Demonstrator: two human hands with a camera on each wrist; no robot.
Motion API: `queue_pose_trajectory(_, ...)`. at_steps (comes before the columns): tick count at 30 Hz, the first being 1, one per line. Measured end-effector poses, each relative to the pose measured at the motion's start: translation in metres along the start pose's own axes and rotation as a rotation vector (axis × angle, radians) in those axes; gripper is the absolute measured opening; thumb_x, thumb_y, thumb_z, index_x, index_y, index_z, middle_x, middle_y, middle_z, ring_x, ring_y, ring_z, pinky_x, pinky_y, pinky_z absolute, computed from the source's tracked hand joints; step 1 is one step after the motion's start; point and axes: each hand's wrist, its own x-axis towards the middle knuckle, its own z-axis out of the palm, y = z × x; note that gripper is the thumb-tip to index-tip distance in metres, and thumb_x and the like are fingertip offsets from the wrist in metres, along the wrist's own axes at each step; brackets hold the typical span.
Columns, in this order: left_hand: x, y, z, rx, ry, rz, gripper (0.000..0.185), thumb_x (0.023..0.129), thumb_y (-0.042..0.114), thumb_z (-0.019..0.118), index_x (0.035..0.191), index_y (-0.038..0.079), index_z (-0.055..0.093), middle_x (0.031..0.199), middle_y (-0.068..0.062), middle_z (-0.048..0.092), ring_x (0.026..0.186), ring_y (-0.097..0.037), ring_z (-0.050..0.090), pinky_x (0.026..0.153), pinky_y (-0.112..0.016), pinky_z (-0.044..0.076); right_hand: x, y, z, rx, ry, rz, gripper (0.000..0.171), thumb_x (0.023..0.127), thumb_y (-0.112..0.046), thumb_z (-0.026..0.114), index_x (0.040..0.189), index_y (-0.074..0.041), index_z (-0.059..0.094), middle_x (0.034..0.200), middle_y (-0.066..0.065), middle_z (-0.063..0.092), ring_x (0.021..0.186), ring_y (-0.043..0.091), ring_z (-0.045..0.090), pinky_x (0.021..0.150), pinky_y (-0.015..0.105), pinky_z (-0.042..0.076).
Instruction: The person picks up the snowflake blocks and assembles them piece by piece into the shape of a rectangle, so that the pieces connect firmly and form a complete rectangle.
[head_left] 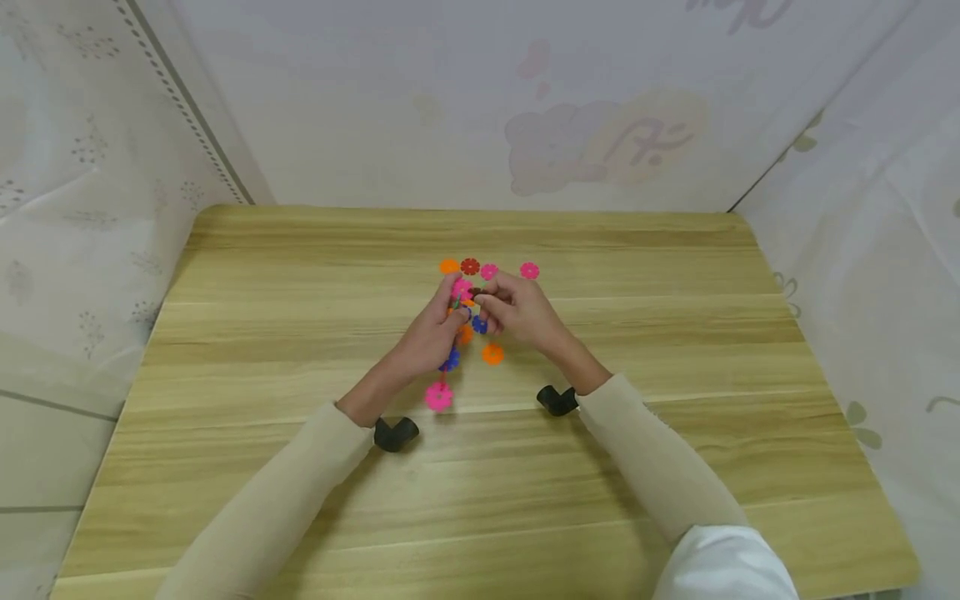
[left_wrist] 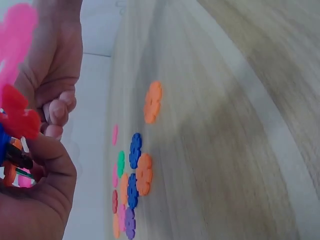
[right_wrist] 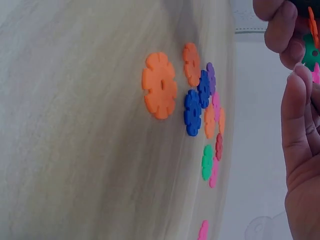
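My left hand [head_left: 431,337] grips a joined chain of flower-shaped plastic discs. A pink disc [head_left: 438,397] and a blue disc [head_left: 450,360] hang from the chain's near end, below the palm. In the left wrist view, a red disc [left_wrist: 20,112] of the chain stands beside the thumb. The right wrist view shows its green disc [right_wrist: 311,52] close by both hands' fingertips. Between thumb and fingers, my right hand [head_left: 525,312] pinches a dark red disc [head_left: 477,293] up against the chain's far end. Fingers partly hide the joint.
Loose flower discs lie flat on the wooden table [head_left: 675,333] under and beyond the hands, among them an orange disc [head_left: 492,354], a red disc [head_left: 470,267] and a pink disc [head_left: 529,270]. Black elbow-shaped pieces [head_left: 396,434] sit by both cuffs. A patterned curtain [head_left: 375,108] stands behind.
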Motion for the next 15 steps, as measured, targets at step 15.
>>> queue_pose_trajectory(15, 0.003, 0.002, -0.007, -0.323, 0.095, -0.036, 0.056, 0.102, 0.012, 0.043, 0.150, 0.016, 0.015, 0.091, -0.010, 0.046, 0.065, -0.019, 0.053, 0.060, -0.025, 0.049, 0.014, -0.007, -0.006, 0.085, -0.008, 0.069, 0.020, 0.096, -0.023, 0.062, 0.111, -0.009, 0.064, 0.092, 0.029, 0.066, 0.065, 0.026, 0.063, 0.070, 0.052, 0.056)
